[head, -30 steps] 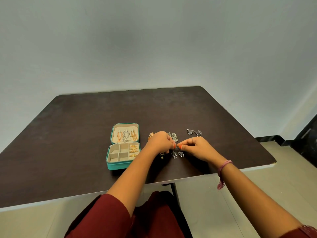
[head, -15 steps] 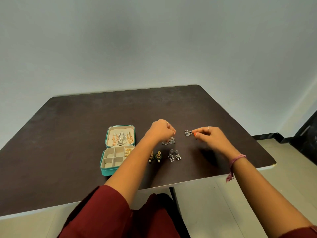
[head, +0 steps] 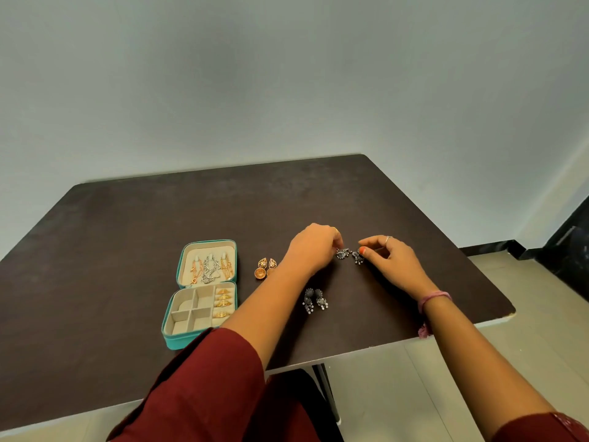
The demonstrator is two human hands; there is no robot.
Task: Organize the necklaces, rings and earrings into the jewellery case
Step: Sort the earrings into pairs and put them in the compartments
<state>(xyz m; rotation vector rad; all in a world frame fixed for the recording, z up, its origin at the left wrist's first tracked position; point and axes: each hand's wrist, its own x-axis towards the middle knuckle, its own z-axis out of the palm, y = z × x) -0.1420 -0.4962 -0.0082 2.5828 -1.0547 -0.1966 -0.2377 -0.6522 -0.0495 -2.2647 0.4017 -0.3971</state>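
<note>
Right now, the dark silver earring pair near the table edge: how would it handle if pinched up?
The dark silver earring pair probably dangles: small beads hang at each bottom end. Likely light, being tiny beside the left hand. Flat on the table, unlikely to roll.

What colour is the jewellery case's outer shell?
Teal, with a beige lining; the jewellery case shows in the head view.

Dark brown worktop [head: 159,224]. Open teal jewellery case [head: 204,291]: chains in lid, gold rings in tray slots. Left hand [head: 314,250] and right hand [head: 390,258] each pinch a dark silver earring [head: 342,253] [head: 357,257]. Gold earrings [head: 265,267] and silver jhumka pair [head: 315,300] lie loose nearby.
</note>
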